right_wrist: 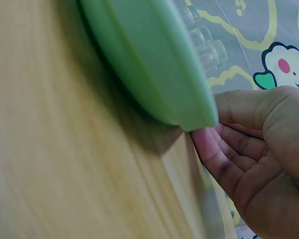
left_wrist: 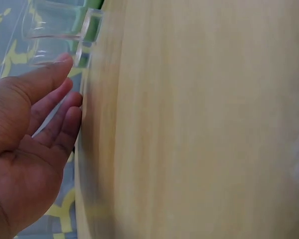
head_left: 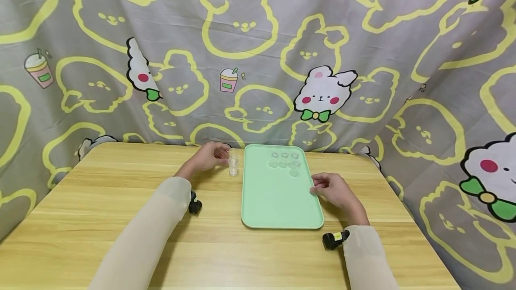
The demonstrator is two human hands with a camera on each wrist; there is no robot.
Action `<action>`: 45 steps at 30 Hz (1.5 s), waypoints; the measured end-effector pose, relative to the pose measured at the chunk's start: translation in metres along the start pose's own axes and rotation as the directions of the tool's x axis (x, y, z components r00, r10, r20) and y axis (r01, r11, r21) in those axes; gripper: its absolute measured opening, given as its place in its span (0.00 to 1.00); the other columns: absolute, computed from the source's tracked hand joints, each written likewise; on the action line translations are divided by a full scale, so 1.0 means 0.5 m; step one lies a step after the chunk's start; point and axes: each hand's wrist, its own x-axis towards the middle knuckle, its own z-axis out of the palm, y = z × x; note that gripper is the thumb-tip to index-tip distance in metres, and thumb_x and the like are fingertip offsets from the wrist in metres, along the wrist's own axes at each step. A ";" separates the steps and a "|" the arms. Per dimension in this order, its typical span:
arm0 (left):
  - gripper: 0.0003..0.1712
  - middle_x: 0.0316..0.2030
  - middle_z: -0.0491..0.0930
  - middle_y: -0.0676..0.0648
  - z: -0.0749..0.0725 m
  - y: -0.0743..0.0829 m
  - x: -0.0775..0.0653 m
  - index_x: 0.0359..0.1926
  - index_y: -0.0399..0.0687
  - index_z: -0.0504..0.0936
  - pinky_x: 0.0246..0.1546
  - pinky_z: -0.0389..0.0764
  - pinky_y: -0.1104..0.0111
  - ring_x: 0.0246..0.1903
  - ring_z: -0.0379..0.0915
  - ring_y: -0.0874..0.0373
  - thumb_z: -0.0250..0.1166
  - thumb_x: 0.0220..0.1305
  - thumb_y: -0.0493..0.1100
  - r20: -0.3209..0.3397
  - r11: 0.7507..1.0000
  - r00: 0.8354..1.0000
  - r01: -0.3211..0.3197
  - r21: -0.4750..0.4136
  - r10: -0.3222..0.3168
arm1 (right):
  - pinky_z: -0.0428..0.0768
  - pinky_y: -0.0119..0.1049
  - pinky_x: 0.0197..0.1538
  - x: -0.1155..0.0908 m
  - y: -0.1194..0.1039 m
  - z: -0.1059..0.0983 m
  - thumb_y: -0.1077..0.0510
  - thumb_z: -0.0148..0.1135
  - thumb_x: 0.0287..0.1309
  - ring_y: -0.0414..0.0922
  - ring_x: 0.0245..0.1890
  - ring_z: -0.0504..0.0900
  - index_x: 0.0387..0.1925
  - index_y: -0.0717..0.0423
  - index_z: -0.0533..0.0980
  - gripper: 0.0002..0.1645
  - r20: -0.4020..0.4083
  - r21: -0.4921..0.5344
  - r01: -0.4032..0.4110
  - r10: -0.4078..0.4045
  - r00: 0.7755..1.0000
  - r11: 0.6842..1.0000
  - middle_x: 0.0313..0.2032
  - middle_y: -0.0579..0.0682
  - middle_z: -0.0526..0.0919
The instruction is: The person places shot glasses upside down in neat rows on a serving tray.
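Note:
A light green tray [head_left: 278, 205] lies on the wooden table. My right hand [head_left: 332, 189] grips its right edge, thumb over the rim and fingers under it in the right wrist view. Just left of the tray stand small clear cups [head_left: 233, 167], one behind the other. At their left is my left hand [head_left: 207, 158], fingers loosely bent; in the left wrist view the thumb tip overlaps the nearer cup [left_wrist: 45, 52], and nothing is gripped. Several more clear cups [head_left: 284, 155] stand in rows in the tray's back right part.
The wooden table [head_left: 250, 258] extends around the tray on every side. A grey patterned curtain [head_left: 177, 35] hangs right behind the table's far edge. Each wrist carries a small black camera [head_left: 195, 203].

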 end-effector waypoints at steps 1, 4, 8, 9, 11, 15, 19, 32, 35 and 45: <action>0.26 0.46 0.85 0.39 0.001 0.000 0.002 0.61 0.32 0.78 0.53 0.82 0.57 0.48 0.82 0.46 0.72 0.63 0.33 0.004 1.000 1.000 -0.009 -0.002 0.009 | 0.81 0.38 0.48 0.000 0.000 0.000 0.62 0.71 0.63 0.49 0.45 0.81 0.61 0.69 0.77 0.27 -0.003 -0.001 0.002 -0.002 1.000 1.000 0.47 0.57 0.84; 0.25 0.46 0.85 0.39 0.002 0.000 0.005 0.60 0.31 0.79 0.52 0.83 0.59 0.47 0.83 0.46 0.72 0.63 0.31 0.016 1.000 1.000 -0.023 -0.002 0.023 | 0.81 0.39 0.48 -0.001 0.000 0.000 0.62 0.71 0.63 0.49 0.46 0.81 0.61 0.69 0.76 0.27 -0.002 -0.002 0.007 -0.007 1.000 1.000 0.47 0.57 0.84; 0.23 0.46 0.84 0.39 0.004 0.002 0.007 0.59 0.34 0.80 0.50 0.83 0.59 0.48 0.82 0.47 0.71 0.64 0.31 0.029 1.000 1.000 -0.009 0.013 0.008 | 0.81 0.40 0.49 -0.002 0.000 0.001 0.62 0.71 0.63 0.49 0.46 0.81 0.62 0.69 0.76 0.28 0.004 0.008 0.008 -0.008 1.000 1.000 0.47 0.57 0.84; 0.23 0.47 0.84 0.40 0.004 0.003 0.007 0.59 0.35 0.80 0.50 0.83 0.59 0.48 0.82 0.47 0.71 0.64 0.32 0.032 1.000 0.999 -0.005 0.015 0.004 | 0.81 0.40 0.49 -0.002 0.000 0.001 0.62 0.71 0.63 0.49 0.46 0.81 0.62 0.69 0.76 0.28 0.004 0.010 0.009 -0.009 1.000 1.000 0.47 0.57 0.84; 0.22 0.48 0.84 0.39 0.004 0.004 0.008 0.60 0.36 0.81 0.50 0.83 0.59 0.48 0.82 0.47 0.71 0.65 0.33 0.038 1.000 0.999 -0.004 0.018 0.004 | 0.81 0.40 0.49 -0.002 -0.001 0.000 0.62 0.71 0.63 0.49 0.46 0.81 0.62 0.69 0.76 0.28 0.004 0.015 0.009 -0.009 1.000 1.000 0.48 0.57 0.84; 0.22 0.50 0.84 0.38 0.006 0.008 0.010 0.60 0.36 0.80 0.50 0.82 0.58 0.49 0.82 0.47 0.70 0.66 0.34 0.048 1.000 0.999 -0.013 0.018 0.012 | 0.81 0.41 0.49 -0.002 -0.003 -0.001 0.61 0.71 0.63 0.49 0.46 0.81 0.62 0.69 0.76 0.28 0.005 0.017 0.004 -0.004 1.000 1.000 0.48 0.57 0.84; 0.22 0.51 0.84 0.38 0.007 0.008 0.014 0.60 0.38 0.81 0.51 0.81 0.59 0.49 0.81 0.47 0.70 0.66 0.34 0.050 1.000 0.999 -0.005 0.008 0.005 | 0.81 0.40 0.49 0.000 -0.004 -0.001 0.61 0.71 0.63 0.49 0.46 0.81 0.62 0.68 0.76 0.28 0.003 0.018 0.001 -0.001 1.000 1.000 0.47 0.57 0.84; 0.19 0.50 0.82 0.37 0.010 0.004 0.002 0.58 0.33 0.80 0.55 0.79 0.55 0.50 0.80 0.43 0.67 0.68 0.32 -0.026 0.993 0.997 0.063 -0.095 -0.066 | 0.81 0.40 0.48 0.003 -0.005 0.005 0.63 0.70 0.63 0.48 0.45 0.81 0.61 0.69 0.77 0.26 0.002 0.019 0.007 -0.007 1.000 1.000 0.47 0.57 0.84; 0.18 0.49 0.82 0.38 0.007 0.007 0.000 0.58 0.33 0.79 0.55 0.78 0.55 0.50 0.79 0.44 0.67 0.70 0.36 -0.052 0.990 0.994 0.088 -0.110 -0.094 | 0.81 0.40 0.48 0.003 -0.006 0.004 0.63 0.70 0.63 0.48 0.45 0.81 0.61 0.69 0.77 0.26 0.004 0.023 0.004 -0.004 1.000 1.000 0.47 0.56 0.84; 0.14 0.48 0.80 0.43 -0.013 0.042 0.002 0.51 0.43 0.79 0.49 0.79 0.58 0.48 0.77 0.48 0.69 0.69 0.45 -0.134 0.988 0.983 0.115 -0.102 -0.128 | 0.81 0.40 0.49 -0.002 0.001 -0.002 0.62 0.70 0.64 0.49 0.46 0.81 0.61 0.69 0.76 0.27 0.001 0.011 0.013 -0.013 1.000 1.000 0.47 0.57 0.84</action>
